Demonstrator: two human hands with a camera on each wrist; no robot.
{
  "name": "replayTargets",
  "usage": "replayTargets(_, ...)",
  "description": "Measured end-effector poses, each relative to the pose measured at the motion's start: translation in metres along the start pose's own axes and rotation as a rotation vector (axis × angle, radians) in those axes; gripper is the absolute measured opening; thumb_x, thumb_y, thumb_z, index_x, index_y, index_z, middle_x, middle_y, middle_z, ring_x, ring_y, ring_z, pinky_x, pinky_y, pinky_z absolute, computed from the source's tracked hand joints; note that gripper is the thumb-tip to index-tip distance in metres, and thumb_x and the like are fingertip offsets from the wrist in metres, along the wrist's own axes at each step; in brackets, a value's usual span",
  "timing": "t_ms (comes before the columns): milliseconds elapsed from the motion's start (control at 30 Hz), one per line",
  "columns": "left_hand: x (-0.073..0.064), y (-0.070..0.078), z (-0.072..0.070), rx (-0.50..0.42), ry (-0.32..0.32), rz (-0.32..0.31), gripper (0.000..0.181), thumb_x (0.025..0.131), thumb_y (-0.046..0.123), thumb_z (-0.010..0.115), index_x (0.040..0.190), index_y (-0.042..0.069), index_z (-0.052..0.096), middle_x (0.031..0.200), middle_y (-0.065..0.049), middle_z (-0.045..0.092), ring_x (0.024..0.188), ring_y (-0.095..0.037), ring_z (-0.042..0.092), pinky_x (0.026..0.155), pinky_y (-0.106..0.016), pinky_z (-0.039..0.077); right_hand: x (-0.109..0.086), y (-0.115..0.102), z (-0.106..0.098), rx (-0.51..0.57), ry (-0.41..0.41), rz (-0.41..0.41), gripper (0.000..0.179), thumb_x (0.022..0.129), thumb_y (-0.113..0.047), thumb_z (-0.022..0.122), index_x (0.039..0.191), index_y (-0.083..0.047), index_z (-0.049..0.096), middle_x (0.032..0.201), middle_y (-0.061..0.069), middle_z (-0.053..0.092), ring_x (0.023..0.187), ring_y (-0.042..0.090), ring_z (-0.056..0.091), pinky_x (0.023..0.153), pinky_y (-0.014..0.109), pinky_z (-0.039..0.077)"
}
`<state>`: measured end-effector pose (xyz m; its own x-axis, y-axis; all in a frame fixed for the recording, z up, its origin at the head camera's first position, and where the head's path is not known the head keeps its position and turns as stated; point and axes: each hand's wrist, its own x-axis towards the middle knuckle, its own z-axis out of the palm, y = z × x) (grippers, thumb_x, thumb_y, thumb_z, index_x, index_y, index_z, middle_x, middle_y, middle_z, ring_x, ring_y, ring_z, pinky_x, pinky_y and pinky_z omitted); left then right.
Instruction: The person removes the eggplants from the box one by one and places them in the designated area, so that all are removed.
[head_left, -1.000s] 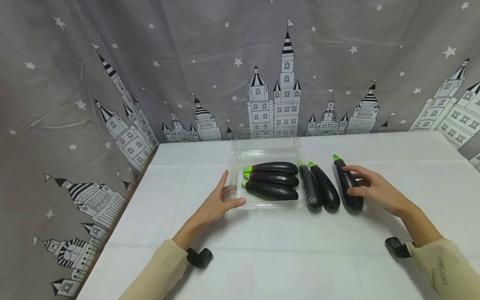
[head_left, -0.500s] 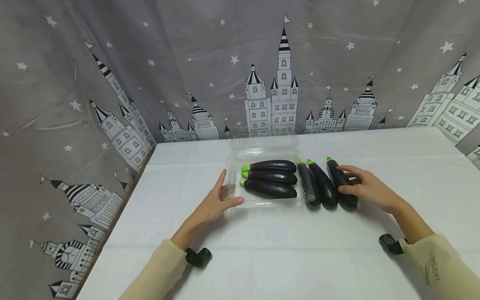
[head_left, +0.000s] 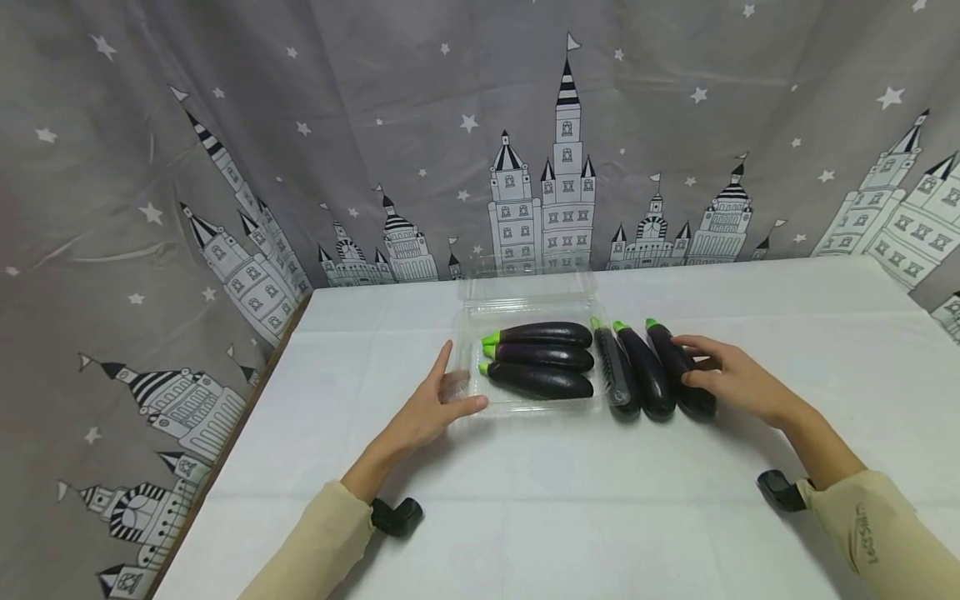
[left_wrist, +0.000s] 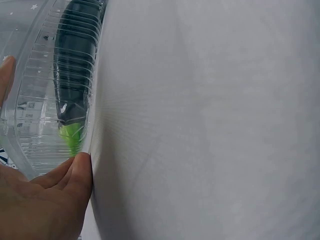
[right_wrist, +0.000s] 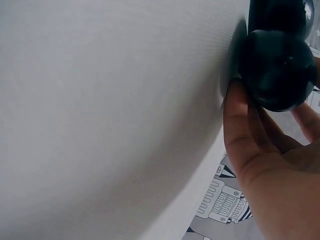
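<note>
Our right hand [head_left: 731,379] curls around the outermost eggplant [head_left: 678,369]: smooth, probably slippery, firm; grasp mid-body. Our left hand [head_left: 431,408], fingers straight, steadies the flimsy clear tray [head_left: 472,333].

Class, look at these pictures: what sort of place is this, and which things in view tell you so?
Probably a staged indoor table setup, not a real kitchen: a white-covered table, a grey castle-print curtain hung as a backdrop, and eggplants in a clear plastic tray being handled.
</note>
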<state>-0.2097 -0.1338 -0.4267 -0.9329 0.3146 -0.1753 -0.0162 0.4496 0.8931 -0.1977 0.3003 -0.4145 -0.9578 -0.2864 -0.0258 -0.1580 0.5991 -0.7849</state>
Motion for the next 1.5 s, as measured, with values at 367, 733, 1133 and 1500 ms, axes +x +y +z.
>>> replayTargets(367, 0.0, -0.001, 0.001, -0.018, 0.001, 0.01, 0.111, 0.086, 0.042, 0.076, 0.16, 0.023, -0.003, 0.153, -0.019, 0.036, 0.14, -0.037, 0.035, 0.107, -0.055, 0.035, -0.002, -0.001, 0.002, -0.03, 0.008, 0.029, 0.059, 0.096, -0.021, 0.063, 0.144, 0.005, 0.042, 0.14, 0.031, 0.046, 0.122, 0.047, 0.05, 0.093, 0.056, 0.045)
replayTargets(733, -0.001, 0.001, 0.001, -0.003, 0.009, -0.004, 0.11, 0.085, 0.042, 0.077, 0.16, 0.025, -0.002, 0.153, -0.017, 0.038, 0.139, -0.035, 0.037, 0.107, -0.054, 0.035, -0.004, -0.001, 0.0, -0.024, 0.001, 0.038, 0.057, 0.099, -0.023, 0.06, 0.145, 0.004, 0.041, 0.142, 0.03, 0.044, 0.125, 0.048, 0.047, 0.095, 0.059, 0.043)
replayTargets(1133, -0.001, 0.002, 0.001, -0.012, 0.005, -0.001, 0.111, 0.085, 0.041, 0.077, 0.16, 0.025, -0.002, 0.153, -0.017, 0.037, 0.139, -0.036, 0.036, 0.105, -0.055, 0.037, -0.017, 0.004, -0.006, -0.024, 0.06, 0.009, 0.055, 0.1, -0.025, 0.06, 0.144, 0.003, 0.044, 0.139, 0.028, 0.05, 0.121, 0.044, 0.052, 0.095, 0.061, 0.038)
replayTargets(1500, -0.002, 0.002, 0.001, -0.021, 0.007, -0.006, 0.111, 0.085, 0.041, 0.078, 0.16, 0.024, -0.002, 0.153, -0.017, 0.038, 0.139, -0.036, 0.037, 0.105, -0.055, 0.037, -0.019, -0.007, -0.006, -0.013, 0.168, -0.067, 0.048, 0.1, -0.02, 0.06, 0.14, 0.004, 0.049, 0.137, 0.026, 0.052, 0.121, 0.034, 0.05, 0.095, 0.024, 0.043)
